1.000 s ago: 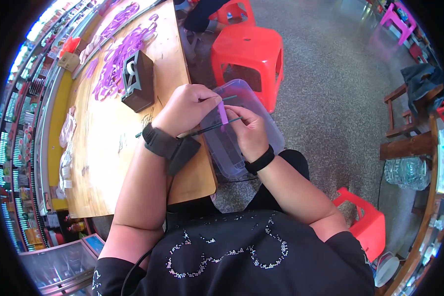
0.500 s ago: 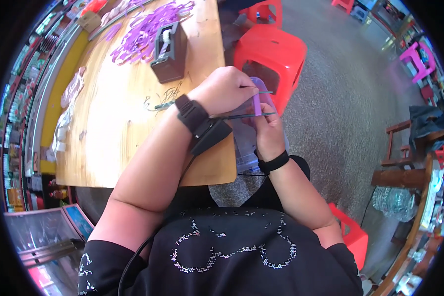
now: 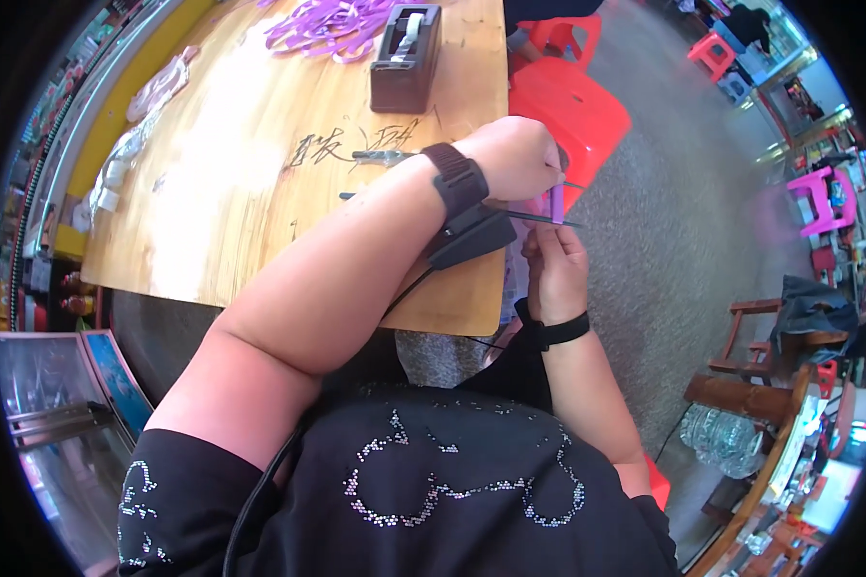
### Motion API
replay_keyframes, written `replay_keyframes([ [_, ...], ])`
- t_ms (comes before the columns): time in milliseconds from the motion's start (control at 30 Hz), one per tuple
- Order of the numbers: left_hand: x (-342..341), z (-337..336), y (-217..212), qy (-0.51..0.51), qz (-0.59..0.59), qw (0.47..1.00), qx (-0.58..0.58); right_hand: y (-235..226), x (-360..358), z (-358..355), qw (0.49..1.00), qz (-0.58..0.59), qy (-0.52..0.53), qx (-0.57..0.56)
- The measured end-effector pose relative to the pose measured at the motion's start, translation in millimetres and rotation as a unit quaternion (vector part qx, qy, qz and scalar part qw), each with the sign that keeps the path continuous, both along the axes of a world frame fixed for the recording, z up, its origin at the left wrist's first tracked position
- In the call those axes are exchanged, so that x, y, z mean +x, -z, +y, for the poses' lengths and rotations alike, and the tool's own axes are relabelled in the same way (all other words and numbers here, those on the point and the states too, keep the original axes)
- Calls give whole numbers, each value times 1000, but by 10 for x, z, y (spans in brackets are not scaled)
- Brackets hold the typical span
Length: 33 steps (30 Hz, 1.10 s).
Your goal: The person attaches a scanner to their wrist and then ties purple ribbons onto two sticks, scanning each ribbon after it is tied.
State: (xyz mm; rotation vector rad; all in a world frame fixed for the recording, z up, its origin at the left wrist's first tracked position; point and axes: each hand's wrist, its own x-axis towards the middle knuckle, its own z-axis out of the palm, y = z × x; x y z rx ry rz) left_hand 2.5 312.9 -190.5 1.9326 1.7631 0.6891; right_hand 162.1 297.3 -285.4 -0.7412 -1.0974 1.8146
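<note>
A short length of purple ribbon (image 3: 557, 205) spans two thin dark rods (image 3: 565, 225) that stick out past the table's right edge. My left hand (image 3: 518, 159) reaches across the table corner, its fingers closed in a pinch at the ribbon's upper end. Just below the lower rod, my right hand (image 3: 560, 271) has its fingers bent together near the ribbon's lower end; whatever lies between them is too small to make out. A black box-shaped device (image 3: 473, 238) hangs from my left wrist strap, covering part of the rods.
On the wooden table (image 3: 221, 192) stand a black tape dispenser (image 3: 404, 77) and a pile of purple ribbon (image 3: 332, 29). A translucent bin (image 3: 516, 274) sits below my hands, partly hidden. A red stool (image 3: 577, 115) is beyond them. Another person (image 3: 539, 10) is at the far table edge.
My view has shifted, so the table and both hands appear farther right. My right hand has dropped from beside the ribbon to below the lower rod. My left hand stays at the upper end.
</note>
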Motion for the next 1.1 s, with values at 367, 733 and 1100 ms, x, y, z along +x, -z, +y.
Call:
replay_keyframes([
  [367,-4,-14,-19,-17,-7,999,-42,0,43,-19,1000,4,-5,-28],
  [733,1,61,45,-16,1,999,-49,50,130,50,999,1,-20,-31],
  [1100,-21,53,90,-12,-8,999,-30,4,136,-19,998,8,-28,-60],
])
